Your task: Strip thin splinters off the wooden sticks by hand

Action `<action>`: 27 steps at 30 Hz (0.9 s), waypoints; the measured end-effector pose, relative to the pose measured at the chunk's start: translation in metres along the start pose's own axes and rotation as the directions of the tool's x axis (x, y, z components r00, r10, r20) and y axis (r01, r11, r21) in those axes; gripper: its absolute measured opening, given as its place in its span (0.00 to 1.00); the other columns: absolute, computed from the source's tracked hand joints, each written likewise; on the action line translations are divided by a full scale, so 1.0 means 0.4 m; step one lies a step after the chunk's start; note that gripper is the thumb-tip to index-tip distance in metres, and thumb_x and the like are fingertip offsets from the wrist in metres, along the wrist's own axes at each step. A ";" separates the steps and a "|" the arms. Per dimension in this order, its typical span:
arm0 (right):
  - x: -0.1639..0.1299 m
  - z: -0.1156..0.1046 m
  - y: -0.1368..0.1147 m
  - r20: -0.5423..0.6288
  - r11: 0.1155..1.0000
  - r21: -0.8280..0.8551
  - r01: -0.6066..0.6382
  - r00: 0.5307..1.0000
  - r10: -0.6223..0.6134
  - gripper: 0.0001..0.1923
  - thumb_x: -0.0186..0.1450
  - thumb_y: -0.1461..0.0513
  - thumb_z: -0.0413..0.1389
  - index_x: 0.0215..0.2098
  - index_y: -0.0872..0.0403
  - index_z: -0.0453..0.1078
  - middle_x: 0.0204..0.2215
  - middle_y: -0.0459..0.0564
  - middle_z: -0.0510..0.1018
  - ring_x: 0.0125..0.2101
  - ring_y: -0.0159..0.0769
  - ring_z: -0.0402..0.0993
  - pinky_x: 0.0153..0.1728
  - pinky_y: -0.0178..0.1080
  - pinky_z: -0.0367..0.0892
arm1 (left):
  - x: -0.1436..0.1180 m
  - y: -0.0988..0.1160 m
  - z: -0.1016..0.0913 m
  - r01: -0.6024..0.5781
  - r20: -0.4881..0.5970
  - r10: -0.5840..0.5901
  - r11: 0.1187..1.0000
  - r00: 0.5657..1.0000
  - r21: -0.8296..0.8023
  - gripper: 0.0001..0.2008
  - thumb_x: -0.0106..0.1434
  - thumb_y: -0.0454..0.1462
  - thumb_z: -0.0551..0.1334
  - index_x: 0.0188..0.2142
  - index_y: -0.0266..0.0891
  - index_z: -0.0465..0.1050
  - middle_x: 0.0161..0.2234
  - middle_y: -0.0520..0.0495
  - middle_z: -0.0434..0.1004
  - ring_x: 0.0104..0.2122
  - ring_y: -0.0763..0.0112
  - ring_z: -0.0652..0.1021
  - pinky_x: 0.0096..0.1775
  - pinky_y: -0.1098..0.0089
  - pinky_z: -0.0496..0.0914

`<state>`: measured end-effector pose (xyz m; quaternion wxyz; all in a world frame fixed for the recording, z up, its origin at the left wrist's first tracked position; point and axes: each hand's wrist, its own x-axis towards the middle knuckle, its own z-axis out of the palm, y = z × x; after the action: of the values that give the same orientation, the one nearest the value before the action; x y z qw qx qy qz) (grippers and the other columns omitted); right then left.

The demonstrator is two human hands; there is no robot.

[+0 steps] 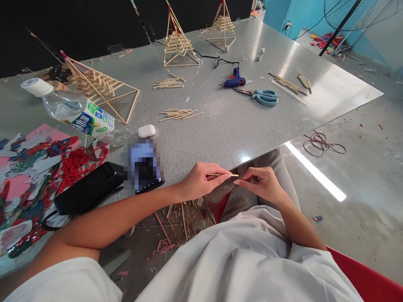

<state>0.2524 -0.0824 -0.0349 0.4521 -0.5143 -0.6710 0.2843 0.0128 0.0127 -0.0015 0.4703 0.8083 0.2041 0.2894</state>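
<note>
My left hand (201, 181) pinches a thin wooden stick (229, 175) at the near edge of the grey table (226, 121). My right hand (262, 183) is closed beside it, fingertips at the stick's right end; something small may be in its fingers, I cannot tell what. Both hands hover over my lap. Piles of cut sticks (179, 113) lie on the table ahead, with another pile (168, 83) farther back.
Stick pyramids stand at the far side (179, 40) (223, 26), one lies tipped at left (100, 86). A blue glue gun (234, 79), teal scissors (262, 96), a water bottle (71, 108), a phone (145, 167), a black case (86, 188), red rubber bands (75, 163) and paper scraps surround. Stick litter covers the floor below.
</note>
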 end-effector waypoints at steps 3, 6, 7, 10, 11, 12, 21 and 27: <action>0.000 -0.006 -0.009 0.029 0.999 0.001 -0.033 0.999 0.033 0.27 0.75 0.48 0.62 0.24 0.53 0.67 0.15 0.40 0.68 0.17 0.26 0.56 0.18 0.33 0.53 | 0.000 0.000 0.001 -0.002 0.000 0.002 1.000 1.000 0.003 0.19 0.77 0.47 0.66 0.43 0.33 0.88 0.24 0.49 0.77 0.22 0.78 0.66 0.24 0.75 0.58; 0.004 0.004 -0.014 0.093 1.000 0.021 -0.013 0.996 0.011 0.20 0.77 0.49 0.59 0.34 0.53 0.72 0.20 0.42 0.73 0.18 0.26 0.58 0.19 0.32 0.55 | 0.001 0.004 0.001 -0.008 0.009 0.008 1.000 1.000 0.011 0.19 0.77 0.47 0.65 0.44 0.33 0.89 0.25 0.49 0.78 0.22 0.78 0.66 0.24 0.75 0.58; 0.006 0.010 -0.015 0.106 1.000 0.028 0.003 0.994 -0.006 0.18 0.78 0.50 0.58 0.36 0.54 0.73 0.22 0.42 0.75 0.19 0.26 0.59 0.20 0.32 0.56 | 0.002 0.005 0.001 -0.014 0.012 0.014 1.000 1.000 0.017 0.19 0.77 0.47 0.65 0.44 0.33 0.89 0.25 0.49 0.78 0.22 0.78 0.66 0.24 0.75 0.58; 0.010 0.030 -0.016 0.123 0.998 0.045 0.045 0.991 -0.050 0.18 0.80 0.52 0.54 0.35 0.53 0.72 0.23 0.43 0.76 0.19 0.26 0.60 0.22 0.31 0.57 | 0.001 0.006 0.003 -0.047 0.018 0.047 0.998 0.999 0.042 0.19 0.78 0.46 0.64 0.43 0.34 0.88 0.25 0.49 0.77 0.22 0.78 0.66 0.24 0.75 0.59; 0.012 0.036 -0.017 0.127 0.998 0.050 0.050 0.990 -0.056 0.19 0.81 0.53 0.53 0.35 0.53 0.71 0.22 0.43 0.75 0.19 0.26 0.59 0.22 0.31 0.57 | 0.001 0.005 0.004 -0.061 0.019 0.060 0.997 0.998 0.052 0.18 0.78 0.46 0.64 0.44 0.34 0.88 0.25 0.49 0.77 0.22 0.78 0.66 0.25 0.75 0.60; 0.013 0.042 -0.018 0.131 0.997 0.050 0.050 0.990 -0.056 0.19 0.81 0.54 0.52 0.34 0.53 0.70 0.21 0.42 0.74 0.19 0.26 0.58 0.22 0.31 0.57 | 0.000 0.004 0.005 -0.073 0.020 0.072 0.995 0.997 0.061 0.18 0.79 0.45 0.64 0.44 0.34 0.88 0.25 0.49 0.77 0.22 0.78 0.66 0.25 0.75 0.60; 0.009 0.037 -0.018 0.220 0.983 -0.050 0.176 0.962 -0.161 0.13 0.81 0.63 0.45 0.40 0.51 0.67 0.29 0.47 0.81 0.26 0.30 0.74 0.29 0.33 0.67 | -0.001 -0.004 0.002 -0.001 0.027 -0.001 0.998 1.000 0.060 0.19 0.78 0.47 0.65 0.44 0.33 0.88 0.24 0.50 0.74 0.23 0.77 0.67 0.26 0.74 0.61; -0.001 0.015 -0.016 0.277 0.962 -0.110 0.251 0.937 -0.213 0.12 0.80 0.66 0.44 0.53 0.52 0.68 0.35 0.51 0.86 0.31 0.35 0.82 0.34 0.36 0.74 | -0.001 0.000 0.001 0.035 0.040 -0.035 0.999 0.999 0.014 0.20 0.77 0.48 0.65 0.45 0.34 0.88 0.25 0.49 0.77 0.23 0.77 0.67 0.26 0.74 0.62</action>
<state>0.2443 -0.0843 -0.0323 0.3516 -0.4203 -0.7996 0.2456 0.0130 0.0123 -0.0020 0.4740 0.8134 0.2106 0.2635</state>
